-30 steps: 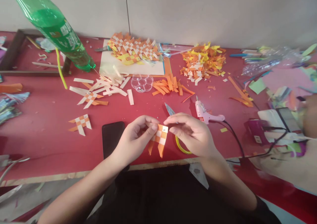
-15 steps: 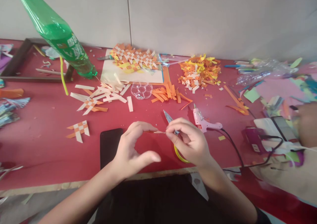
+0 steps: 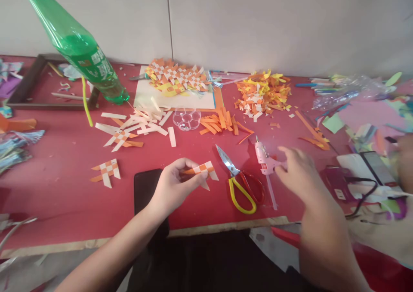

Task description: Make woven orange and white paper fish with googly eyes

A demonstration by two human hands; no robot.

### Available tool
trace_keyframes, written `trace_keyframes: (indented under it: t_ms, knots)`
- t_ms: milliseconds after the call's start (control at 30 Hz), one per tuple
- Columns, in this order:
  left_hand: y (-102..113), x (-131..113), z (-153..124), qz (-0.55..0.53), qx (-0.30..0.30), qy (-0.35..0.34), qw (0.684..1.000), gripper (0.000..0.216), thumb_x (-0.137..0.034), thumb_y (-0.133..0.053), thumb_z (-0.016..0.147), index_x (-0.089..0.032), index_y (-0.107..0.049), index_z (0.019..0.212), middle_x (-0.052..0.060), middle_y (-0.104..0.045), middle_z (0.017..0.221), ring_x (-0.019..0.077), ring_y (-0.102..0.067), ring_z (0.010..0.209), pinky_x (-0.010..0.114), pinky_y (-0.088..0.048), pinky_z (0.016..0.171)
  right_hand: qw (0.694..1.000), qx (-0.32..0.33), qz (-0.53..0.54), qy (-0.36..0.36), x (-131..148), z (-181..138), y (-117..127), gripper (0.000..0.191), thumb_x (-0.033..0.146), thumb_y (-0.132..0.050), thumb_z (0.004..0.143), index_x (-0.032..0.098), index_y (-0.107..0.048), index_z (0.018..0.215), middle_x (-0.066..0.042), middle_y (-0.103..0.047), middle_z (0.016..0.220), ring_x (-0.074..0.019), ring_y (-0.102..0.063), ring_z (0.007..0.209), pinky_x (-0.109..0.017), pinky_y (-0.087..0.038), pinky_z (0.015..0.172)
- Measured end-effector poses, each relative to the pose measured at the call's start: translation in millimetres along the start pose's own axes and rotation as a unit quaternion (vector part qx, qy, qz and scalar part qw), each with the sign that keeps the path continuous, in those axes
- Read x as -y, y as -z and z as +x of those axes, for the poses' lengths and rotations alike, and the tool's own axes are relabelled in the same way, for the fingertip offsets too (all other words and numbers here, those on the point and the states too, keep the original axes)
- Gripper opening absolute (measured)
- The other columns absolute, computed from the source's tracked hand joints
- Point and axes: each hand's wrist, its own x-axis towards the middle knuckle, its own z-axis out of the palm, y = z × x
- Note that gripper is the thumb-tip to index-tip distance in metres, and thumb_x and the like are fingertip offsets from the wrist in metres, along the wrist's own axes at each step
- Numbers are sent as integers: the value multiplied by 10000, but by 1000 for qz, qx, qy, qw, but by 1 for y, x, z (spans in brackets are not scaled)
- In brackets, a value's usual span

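My left hand (image 3: 174,187) is closed on a small woven orange-and-white paper piece (image 3: 201,169), held just above the red table (image 3: 64,188) near its front edge. My right hand (image 3: 298,173), blurred by motion, is out to the right with fingers spread, at the handle of a pink glue gun (image 3: 263,160) that lies on the table. Scissors with a yellow and a red handle (image 3: 240,184) lie between my two hands. A black phone (image 3: 145,193) lies under my left wrist.
A tilted green bottle (image 3: 80,53) stands at the back left beside a wooden frame (image 3: 22,83). Loose paper strips (image 3: 142,122), a clear flower-shaped tray (image 3: 185,119), woven pieces (image 3: 176,74), scraps (image 3: 263,89) and another woven piece (image 3: 106,171) cover the table. Another person's hand (image 3: 405,160) is at the right edge.
My right hand has let go of the woven piece and swung right to the glue gun, uncovering the scissors. My left hand alone holds the piece, turned nearly flat.
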Motion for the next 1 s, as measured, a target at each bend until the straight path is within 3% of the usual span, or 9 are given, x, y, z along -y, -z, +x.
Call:
trace_keyframes:
  t_ms: [100,200,333,433,500,700,867,1000]
  knots:
    - [0,0,2,-34,4,16,999,209,-292,-750,813,-171,-579,824,23,-773,789,173,-747,709,278,-564,737,1000,29,-8,5,-29,-3,-11,432,144,-506,702,119,-619,1119,-210,-688,1055,-381,-632,998,-558,-479,881]
    - [-1,2,4,-64,3,13,998,190,-275,-742,824,-170,-585,811,9,-764,734,155,-738,692,294,-574,770,1000,28,-2,6,-28,-5,-17,416,164,-512,702,141,-620,1103,-183,-696,1043,-348,-644,946,-495,-502,826]
    - [-2,3,5,-76,-11,11,997,179,-266,-735,831,-170,-589,787,-3,-752,701,132,-721,674,272,-579,743,1000,4,27,8,-7,-8,-11,351,203,-526,741,165,-617,1077,-143,-702,979,-289,-662,847,-385,-520,699]
    - [-1,3,5,-61,-24,11,998,169,-270,-745,820,-175,-605,821,-18,-739,690,125,-711,651,252,-570,709,992,-73,106,3,19,-16,-1,201,222,-555,768,189,-636,949,-75,-671,742,-219,-626,623,-319,-483,555]
    - [-1,4,6,-43,-36,10,998,178,-287,-756,807,-178,-630,869,-19,-740,727,115,-703,640,228,-557,671,983,-98,153,18,40,-25,5,91,222,-548,790,208,-632,823,-41,-621,628,-194,-598,552,-312,-485,538]
    - [-5,3,5,-22,-36,-22,999,182,-309,-735,826,-177,-613,851,10,-754,781,131,-699,660,248,-550,668,927,-7,366,79,95,-43,13,247,172,-530,826,210,-670,1027,-77,-727,898,-221,-701,770,-316,-567,643]
    - [-10,-3,1,2,-20,-37,999,169,-288,-691,863,-173,-572,824,26,-754,786,134,-694,621,266,-546,664,927,-10,358,111,111,-44,15,227,80,-521,758,210,-647,894,-18,-659,737,-151,-634,616,-257,-510,534]
    - [-9,-6,-3,50,-48,-43,997,167,-298,-686,862,-175,-583,817,11,-731,750,119,-677,594,240,-531,627,925,-27,356,129,112,-44,14,170,83,-502,743,208,-585,823,-6,-619,678,-138,-596,558,-251,-477,487]
